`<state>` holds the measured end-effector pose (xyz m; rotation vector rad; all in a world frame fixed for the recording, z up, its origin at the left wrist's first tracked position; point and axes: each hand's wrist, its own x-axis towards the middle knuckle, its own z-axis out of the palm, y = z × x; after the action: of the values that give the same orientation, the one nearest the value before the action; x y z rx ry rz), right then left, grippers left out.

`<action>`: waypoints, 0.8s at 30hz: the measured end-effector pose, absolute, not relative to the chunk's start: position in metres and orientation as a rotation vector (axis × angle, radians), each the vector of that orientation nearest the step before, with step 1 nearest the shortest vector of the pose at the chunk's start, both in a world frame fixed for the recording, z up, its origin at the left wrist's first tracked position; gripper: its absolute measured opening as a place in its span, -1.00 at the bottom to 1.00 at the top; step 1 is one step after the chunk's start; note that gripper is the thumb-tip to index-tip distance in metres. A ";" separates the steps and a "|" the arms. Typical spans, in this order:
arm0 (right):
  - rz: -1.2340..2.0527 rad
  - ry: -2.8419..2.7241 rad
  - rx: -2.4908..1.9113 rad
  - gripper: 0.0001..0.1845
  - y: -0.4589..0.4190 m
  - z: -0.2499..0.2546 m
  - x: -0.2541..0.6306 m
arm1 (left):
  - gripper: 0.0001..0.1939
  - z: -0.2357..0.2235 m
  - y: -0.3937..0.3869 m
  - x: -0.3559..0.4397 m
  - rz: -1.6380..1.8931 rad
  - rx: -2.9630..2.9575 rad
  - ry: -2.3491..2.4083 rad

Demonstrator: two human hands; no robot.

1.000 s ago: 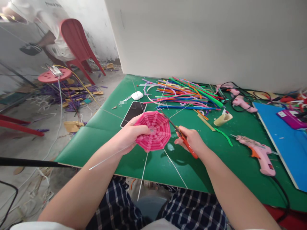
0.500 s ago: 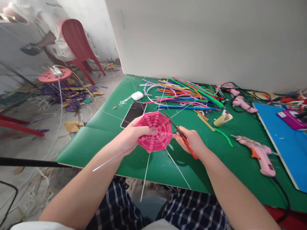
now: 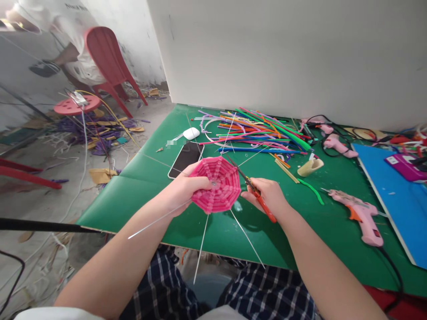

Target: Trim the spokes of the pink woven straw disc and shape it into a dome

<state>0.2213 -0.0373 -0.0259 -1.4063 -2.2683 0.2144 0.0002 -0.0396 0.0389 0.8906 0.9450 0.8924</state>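
My left hand is closed on the left edge of a pink woven disc, an octagon wound on thin white spokes that stick out all round it. My right hand grips red-handled scissors, whose dark blades reach up along the disc's upper right edge. Both hands hover just above the green table mat, over its front half.
A heap of coloured pipe cleaners lies at the back. A black phone and a white earbud case sit behind the disc. Pink glue guns and a blue sheet lie right. Another person sits on a red chair, far left.
The disc has shifted slightly right and turned a little in my left hand. The scissors stay at its upper right edge, hardly moved.
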 end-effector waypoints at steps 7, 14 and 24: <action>0.162 -2.269 -1.381 -0.60 -0.038 -0.027 0.219 | -0.47 0.036 -0.037 -0.005 0.865 0.894 0.951; 0.157 -2.263 -1.326 -0.62 -0.039 -0.027 0.216 | -0.63 0.039 -0.035 -0.007 0.839 0.836 0.914; 0.092 -2.295 -1.316 -0.65 -0.039 -0.025 0.221 | -0.68 0.024 -0.027 -0.014 0.762 0.836 0.808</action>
<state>0.2215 -0.0389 -0.0246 -1.3160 -2.2948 0.0919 -0.0137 -0.0271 0.0236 0.8356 0.8084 0.7618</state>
